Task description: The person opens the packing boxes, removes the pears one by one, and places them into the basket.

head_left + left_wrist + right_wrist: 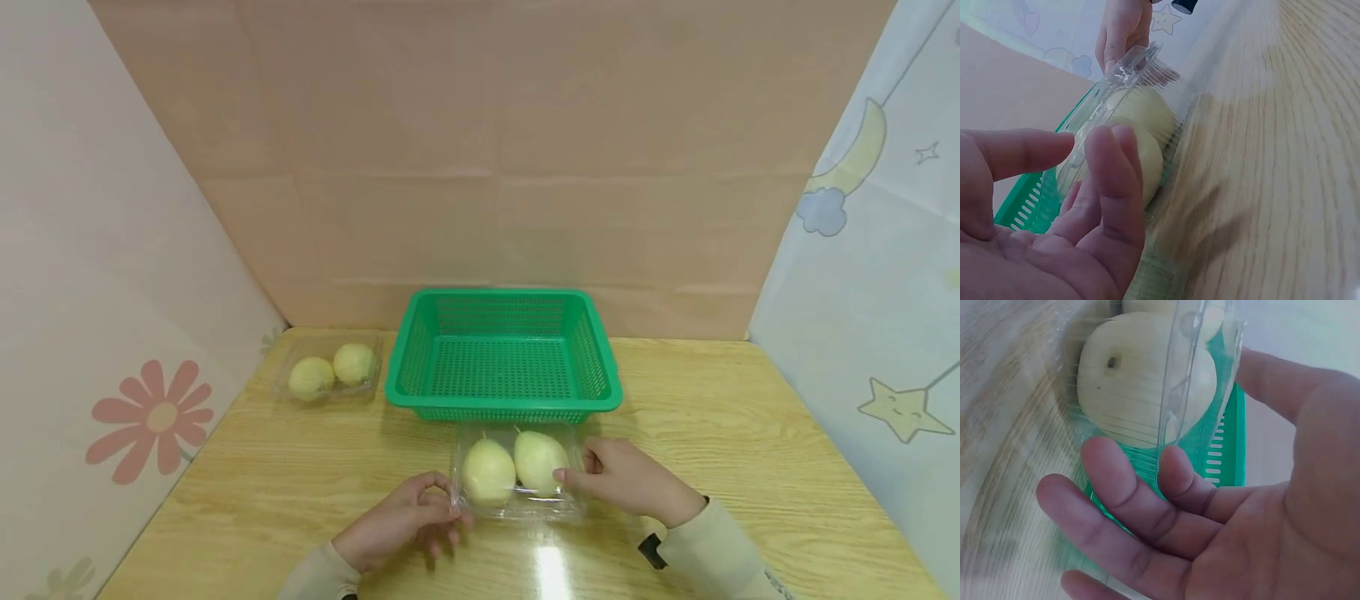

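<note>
A clear plastic box [517, 510] holding two pale yellow pears sits on the table in front of the green basket. My right hand [626, 479] pinches the box's right side, thumb over the lid's edge and fingers beside the wall. In the right wrist view, one pear [1141, 381] shows through the ribbed plastic close to those fingers. At the box's near left corner is my left hand [405, 518], its fingers loosely bent and spread apart. The left wrist view has the left thumb [1035, 150] and fingertips right by the lid's rim.
A green perforated basket [502, 403] with nothing in it stands behind the box. Another clear box [372, 392] with two pears lies to its left. The wooden table [712, 433] meets a plain back wall and patterned side walls.
</note>
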### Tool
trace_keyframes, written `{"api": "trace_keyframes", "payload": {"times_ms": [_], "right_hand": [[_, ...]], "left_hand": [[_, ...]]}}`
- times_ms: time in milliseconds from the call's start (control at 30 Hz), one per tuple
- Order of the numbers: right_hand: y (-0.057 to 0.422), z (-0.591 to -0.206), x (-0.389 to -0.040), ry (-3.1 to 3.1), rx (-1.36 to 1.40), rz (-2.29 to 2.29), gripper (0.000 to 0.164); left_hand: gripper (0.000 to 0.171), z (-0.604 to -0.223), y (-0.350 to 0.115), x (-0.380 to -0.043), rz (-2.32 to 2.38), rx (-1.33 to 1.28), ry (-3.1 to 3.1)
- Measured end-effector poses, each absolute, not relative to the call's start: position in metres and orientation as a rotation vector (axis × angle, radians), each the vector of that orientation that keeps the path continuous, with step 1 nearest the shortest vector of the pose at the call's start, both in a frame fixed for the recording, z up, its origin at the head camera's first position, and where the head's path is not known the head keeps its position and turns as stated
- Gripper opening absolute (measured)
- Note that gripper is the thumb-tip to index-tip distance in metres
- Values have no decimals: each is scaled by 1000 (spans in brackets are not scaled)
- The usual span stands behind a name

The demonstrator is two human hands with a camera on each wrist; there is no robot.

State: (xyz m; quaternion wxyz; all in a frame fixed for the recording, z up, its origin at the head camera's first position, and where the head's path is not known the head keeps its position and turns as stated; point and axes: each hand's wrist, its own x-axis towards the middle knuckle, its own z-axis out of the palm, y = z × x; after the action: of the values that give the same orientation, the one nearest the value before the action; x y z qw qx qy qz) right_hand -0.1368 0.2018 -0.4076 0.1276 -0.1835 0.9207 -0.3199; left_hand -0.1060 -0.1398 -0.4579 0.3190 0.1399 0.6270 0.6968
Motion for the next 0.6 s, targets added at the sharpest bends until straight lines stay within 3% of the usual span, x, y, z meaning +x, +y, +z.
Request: {"api": "trace_keyframes", "payload": {"times_ms": [600], "right_hand": [[199,-404,-134,2827,-532,-781,47]], "left_hand": [[18,-461,-144,-114,1861,308,1548]]}}
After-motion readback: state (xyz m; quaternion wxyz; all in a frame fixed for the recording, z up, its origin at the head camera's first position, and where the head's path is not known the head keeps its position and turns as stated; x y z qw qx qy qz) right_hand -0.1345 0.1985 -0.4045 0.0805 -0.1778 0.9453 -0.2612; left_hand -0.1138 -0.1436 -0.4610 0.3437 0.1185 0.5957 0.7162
